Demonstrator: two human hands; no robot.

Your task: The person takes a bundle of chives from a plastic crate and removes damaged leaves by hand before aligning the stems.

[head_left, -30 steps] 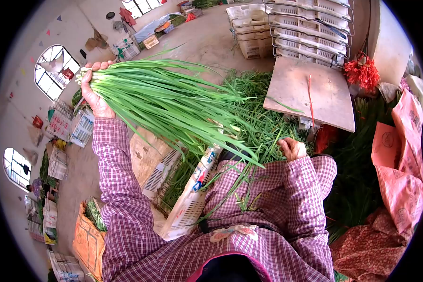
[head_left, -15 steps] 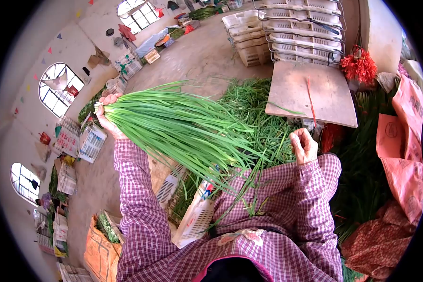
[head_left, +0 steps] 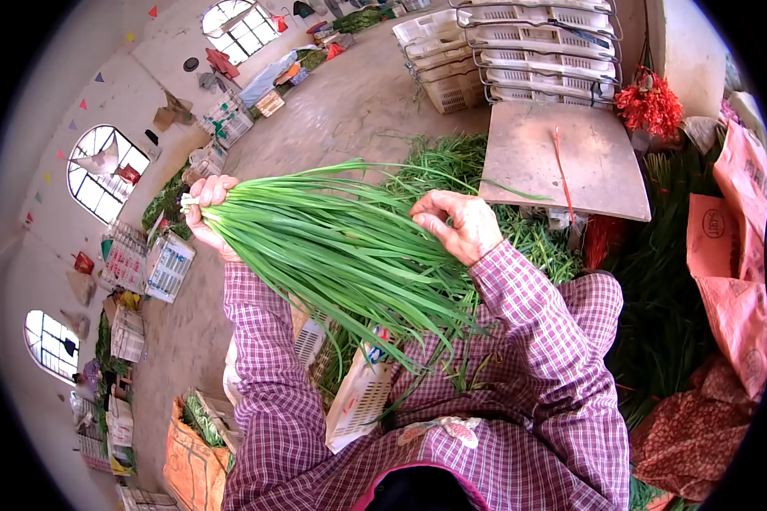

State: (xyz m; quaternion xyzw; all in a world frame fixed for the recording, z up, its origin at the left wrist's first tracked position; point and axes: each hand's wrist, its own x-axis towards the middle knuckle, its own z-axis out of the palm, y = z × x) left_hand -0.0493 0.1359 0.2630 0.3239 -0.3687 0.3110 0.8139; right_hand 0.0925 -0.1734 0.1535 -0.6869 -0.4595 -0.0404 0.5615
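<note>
A large bunch of green chives [head_left: 332, 247] is gripped near its pale stem ends by my left hand [head_left: 211, 204], whose fingers are wrapped round it. The long leaves fan out to the right over my lap. My right hand [head_left: 460, 223] is at the upper right edge of those leaves, thumb and forefinger pinched together; whatever is between them is too small to make out. Loose chive leaves [head_left: 452, 170] lie heaped behind the bunch. A few cut leaves rest on my checked trousers.
A board [head_left: 562, 153] with a red strip [head_left: 562, 170] on it stands ahead right. Behind it are stacked white crates [head_left: 545, 60] and a hanging bundle of red ties [head_left: 648, 104]. Pink sacking [head_left: 737, 247] and dark greens are at right; a white crate [head_left: 360, 396] sits by my lap.
My right hand has moved up and left from above my knee to the leaves of the bunch. My left hand still holds the chives and has shifted slightly right.
</note>
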